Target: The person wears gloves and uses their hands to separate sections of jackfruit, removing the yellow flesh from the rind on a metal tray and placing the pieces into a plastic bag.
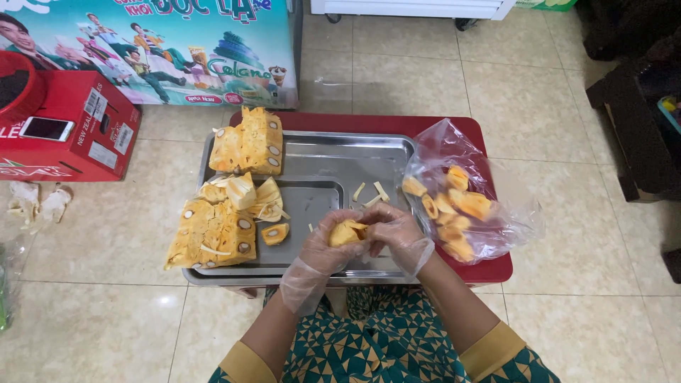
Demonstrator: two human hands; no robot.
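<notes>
Jackfruit pod (345,232) over near edge of steel tray (333,152), pinched between left hand (328,245) and right hand (397,232) — both gloved, closed on it, apparently pulling it open. Right of tray: clear bag (496,213) holding several cleaned pods. On tray's left: three uncut jackfruit chunks (213,230) — bulk remains.

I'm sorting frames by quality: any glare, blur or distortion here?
Head view: soft glare on the steel tray and floor tiles; the plastic bag glints; both gloved hands and the jackfruit piece look sharp; tile lines bend slightly toward the edges.
</notes>
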